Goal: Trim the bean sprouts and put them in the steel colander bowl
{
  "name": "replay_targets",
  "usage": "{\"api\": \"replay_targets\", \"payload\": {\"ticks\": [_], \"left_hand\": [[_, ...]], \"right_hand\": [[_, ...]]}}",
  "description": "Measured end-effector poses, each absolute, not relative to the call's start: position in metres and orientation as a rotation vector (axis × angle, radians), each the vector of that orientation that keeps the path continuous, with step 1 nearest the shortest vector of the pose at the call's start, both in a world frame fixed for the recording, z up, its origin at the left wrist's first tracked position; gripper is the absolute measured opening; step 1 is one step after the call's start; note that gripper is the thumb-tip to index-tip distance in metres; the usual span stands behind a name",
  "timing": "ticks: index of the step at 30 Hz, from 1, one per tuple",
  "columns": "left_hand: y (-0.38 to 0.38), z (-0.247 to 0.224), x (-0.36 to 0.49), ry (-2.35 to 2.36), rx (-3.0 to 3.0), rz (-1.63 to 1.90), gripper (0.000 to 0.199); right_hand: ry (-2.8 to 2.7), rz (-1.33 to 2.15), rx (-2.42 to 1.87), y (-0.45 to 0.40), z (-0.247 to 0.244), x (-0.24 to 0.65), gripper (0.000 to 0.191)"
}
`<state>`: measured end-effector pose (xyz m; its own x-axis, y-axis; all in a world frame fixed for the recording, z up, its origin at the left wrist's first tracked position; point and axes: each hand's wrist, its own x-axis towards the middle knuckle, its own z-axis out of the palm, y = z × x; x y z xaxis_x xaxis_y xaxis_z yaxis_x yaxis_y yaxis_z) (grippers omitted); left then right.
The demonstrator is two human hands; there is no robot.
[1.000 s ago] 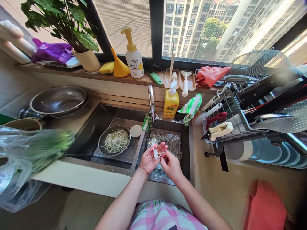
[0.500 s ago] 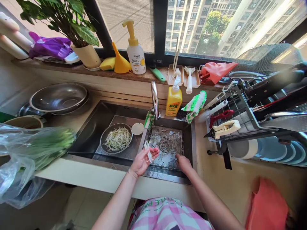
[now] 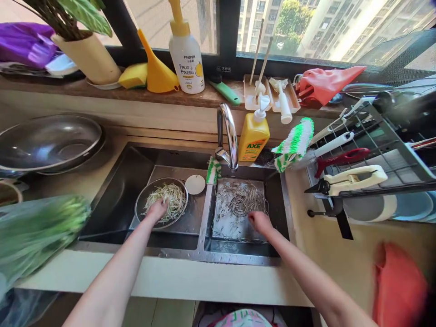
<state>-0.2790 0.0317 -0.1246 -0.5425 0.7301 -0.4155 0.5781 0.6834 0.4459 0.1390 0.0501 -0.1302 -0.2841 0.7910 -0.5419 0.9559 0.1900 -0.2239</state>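
1. Left hand (image 3: 157, 210) moved from the right basin (image 3: 277, 213) to the left basin (image 3: 116, 200). Its fingers (image 3: 160, 205) are pushed into the bean sprouts (image 3: 175, 202), but I cannot tell if they grip.
2. These sprouts lie inside a steel bowl (image 3: 162, 180), which stands on a metal rack (image 3: 195, 213).
3. Right hand (image 3: 260, 222) is in the right basin, with fingers (image 3: 254, 219) bent down, maybe closed, near thin sprout pieces (image 3: 241, 200) on a metal tray (image 3: 235, 227).
4. Farther back stand a yellow AXE bottle (image 3: 254, 136) and, on the window sill (image 3: 204, 97), a white pump bottle (image 3: 186, 59).
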Motion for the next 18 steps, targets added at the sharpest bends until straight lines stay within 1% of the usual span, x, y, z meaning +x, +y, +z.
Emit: {"api": "replay_targets", "payload": {"ticks": [4, 6, 8, 10, 13, 18], "left_hand": [[0.029, -0.135, -0.28, 2.342, 1.111, 0.213, 0.049], [0.021, -0.131, -0.273, 2.366, 1.34, 0.192, 0.054], [0.01, -0.122, -0.261, 2.342, 1.537, 0.263, 0.051], [-0.004, -0.11, -0.244, 2.226, 1.627, 0.415, 0.047], [-0.026, -0.092, -0.214, 2.073, 1.605, 0.604, 0.042], [-0.049, -0.065, -0.167, 1.938, 1.456, 0.664, 0.038]], "right_hand": [[2.191, -0.652, 1.761, 0.111, -0.14, 0.117, 0.029], [2.2, -0.619, 1.784, 0.144, -0.148, 0.104, 0.03], [2.189, -0.601, 1.797, 0.171, -0.158, 0.092, 0.031], [2.164, -0.597, 1.8, 0.188, -0.167, 0.084, 0.033], [2.122, -0.608, 1.777, 0.199, -0.178, 0.077, 0.031], [2.053, -0.626, 1.725, 0.198, -0.179, 0.082, 0.027]]}}
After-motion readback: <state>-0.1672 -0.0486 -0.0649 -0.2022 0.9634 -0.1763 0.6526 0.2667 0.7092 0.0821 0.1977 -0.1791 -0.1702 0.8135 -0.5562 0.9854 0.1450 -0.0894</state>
